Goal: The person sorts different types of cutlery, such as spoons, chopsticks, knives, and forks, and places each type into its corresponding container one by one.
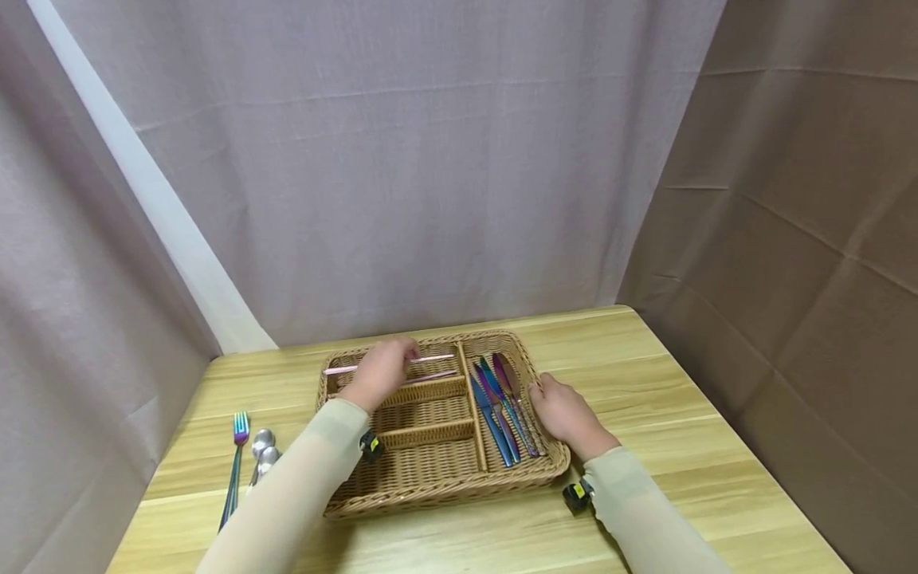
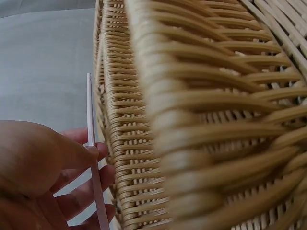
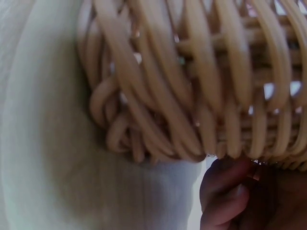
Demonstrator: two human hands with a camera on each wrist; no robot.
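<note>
In the head view my left hand (image 1: 385, 368) is over the back left compartment of a wicker cutlery tray (image 1: 402, 500). Its thumb and fingers pinch a slim pink chopstick (image 2: 95, 177), held along the woven wall in the left wrist view. Another pinkish chopstick (image 1: 432, 376) lies in that back compartment. My right hand (image 1: 566, 410) grips the tray's right rim; in the right wrist view its curled fingers (image 3: 230, 206) show below the weave. Several table knives (image 1: 502, 414), blue and purple, lie in the long right compartment.
Left of the tray on the wooden table (image 1: 667, 399) lie forks (image 1: 240, 430) with iridescent handles and silver spoons (image 1: 263, 441), partly behind the left sleeve. Grey curtains (image 1: 430, 175) stand behind the table, and a brown one (image 1: 803, 239) at the right.
</note>
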